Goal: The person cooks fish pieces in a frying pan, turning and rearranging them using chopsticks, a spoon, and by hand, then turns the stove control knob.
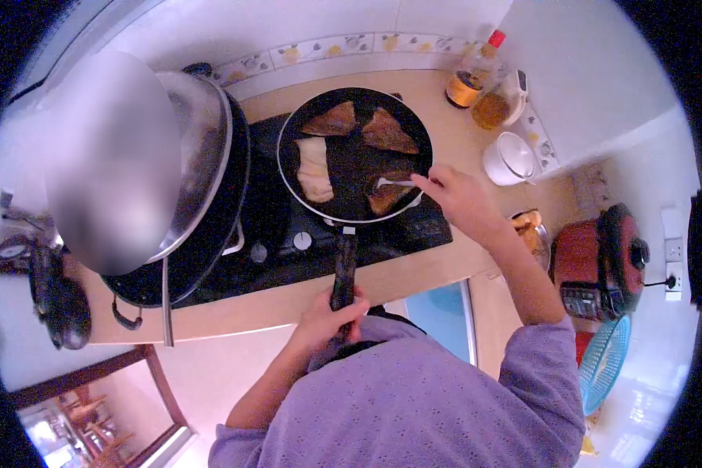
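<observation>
My left hand [325, 321] is closed around the black handle [345, 273] of a round frying pan [356, 222], which sits on the black stove. Pinched in my right hand [462, 201] is a small pale utensil [398, 182], a spoon or a fork; which one I cannot tell. Its tip touches a browned piece of food [384, 203] at the pan's lower right. Two more browned pieces lie at the upper left [331, 120] and upper right [388, 131] of the pan. A paler piece [314, 170], perhaps fish, rests along the left side.
Left of the pan stands a large wok [238, 179] with a metal lid [203, 171]. Bottles [466, 87], a white bowl [509, 158] and a dish of food [532, 234] stand on the right counter. Beyond are a red cooker [581, 257] and a blue basket [607, 363].
</observation>
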